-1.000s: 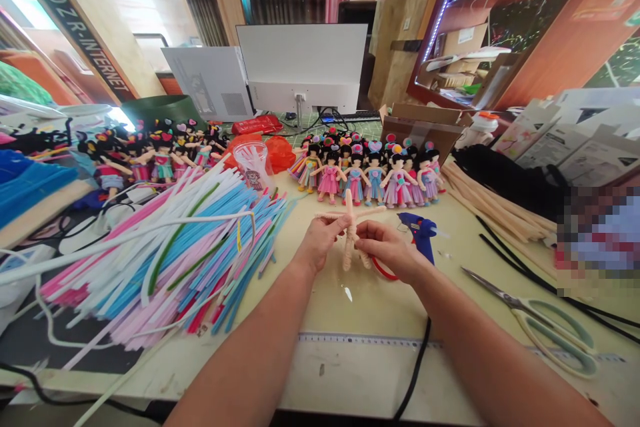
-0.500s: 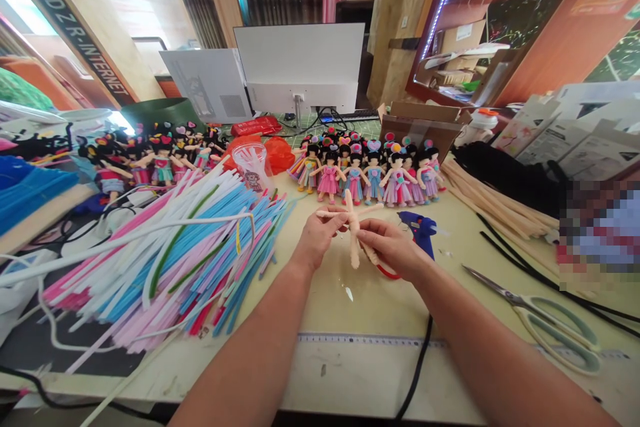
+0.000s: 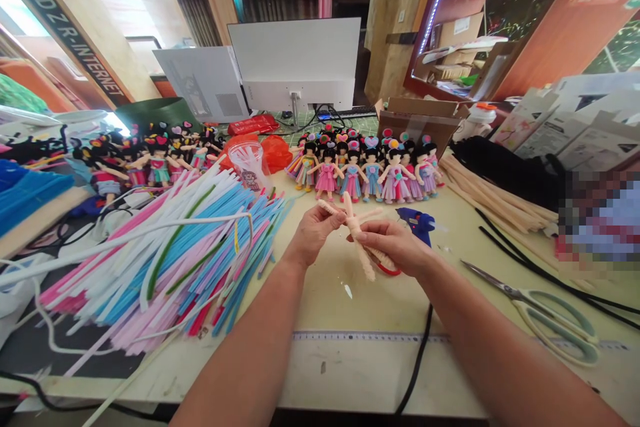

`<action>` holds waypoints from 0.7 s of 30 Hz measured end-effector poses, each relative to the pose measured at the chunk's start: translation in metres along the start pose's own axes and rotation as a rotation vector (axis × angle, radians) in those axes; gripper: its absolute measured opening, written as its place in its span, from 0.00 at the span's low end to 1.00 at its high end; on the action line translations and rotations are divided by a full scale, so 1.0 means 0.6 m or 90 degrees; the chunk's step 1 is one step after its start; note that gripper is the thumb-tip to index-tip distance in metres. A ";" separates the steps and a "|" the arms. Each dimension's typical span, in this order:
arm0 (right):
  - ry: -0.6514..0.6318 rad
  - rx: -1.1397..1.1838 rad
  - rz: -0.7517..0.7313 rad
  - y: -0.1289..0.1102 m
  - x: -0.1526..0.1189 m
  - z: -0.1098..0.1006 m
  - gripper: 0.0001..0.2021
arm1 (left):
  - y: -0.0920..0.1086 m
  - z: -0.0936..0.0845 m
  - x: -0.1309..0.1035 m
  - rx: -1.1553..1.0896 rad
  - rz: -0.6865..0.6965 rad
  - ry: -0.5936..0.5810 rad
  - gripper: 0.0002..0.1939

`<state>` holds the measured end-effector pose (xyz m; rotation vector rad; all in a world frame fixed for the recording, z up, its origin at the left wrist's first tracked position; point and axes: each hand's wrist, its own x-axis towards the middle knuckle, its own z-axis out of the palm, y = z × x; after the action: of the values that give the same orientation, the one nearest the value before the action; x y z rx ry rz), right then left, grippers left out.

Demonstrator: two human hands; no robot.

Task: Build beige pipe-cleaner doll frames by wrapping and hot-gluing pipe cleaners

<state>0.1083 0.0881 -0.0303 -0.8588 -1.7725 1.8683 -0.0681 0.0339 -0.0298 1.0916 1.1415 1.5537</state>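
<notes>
Two hands hold a fuzzy stick figure above the tabletop (image 3: 350, 307).

The left hand (image 3: 313, 235) pinches one arm of the beige figure (image 3: 356, 230); the right hand (image 3: 395, 245) grips its middle. It looks light, soft and bendy, best held at the twisted middle. Farther off stand little dolls (image 3: 365, 170).

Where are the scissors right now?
In the head view the scissors lie flat on the table at lower right, beyond the right hand, near the ruler and below the black pipe cleaners.
</notes>
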 end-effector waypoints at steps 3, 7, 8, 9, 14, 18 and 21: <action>0.041 0.019 -0.021 0.006 0.005 0.004 0.22 | -0.004 0.005 0.000 -0.031 -0.051 -0.002 0.17; 0.072 0.006 -0.051 0.008 0.010 0.011 0.23 | -0.009 0.015 0.000 -0.017 -0.097 -0.033 0.18; 0.074 0.001 -0.055 0.007 0.010 0.012 0.23 | -0.009 0.015 0.000 -0.012 -0.096 -0.028 0.18; 0.072 -0.002 -0.055 0.007 0.010 0.013 0.22 | -0.010 0.015 0.001 -0.006 -0.095 -0.019 0.18; 0.101 -0.016 -0.049 0.009 0.015 0.012 0.17 | -0.012 0.008 0.003 0.003 -0.123 0.057 0.15; 0.195 0.049 -0.068 0.010 0.019 0.007 0.14 | -0.015 0.008 0.003 -0.015 -0.138 0.052 0.14; 0.205 0.080 -0.061 0.006 0.018 0.003 0.15 | -0.018 0.010 0.002 -0.028 -0.149 0.033 0.15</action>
<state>0.0996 0.0937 -0.0356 -0.9483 -1.4597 1.6524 -0.0612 0.0381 -0.0389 0.8600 1.2178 1.4226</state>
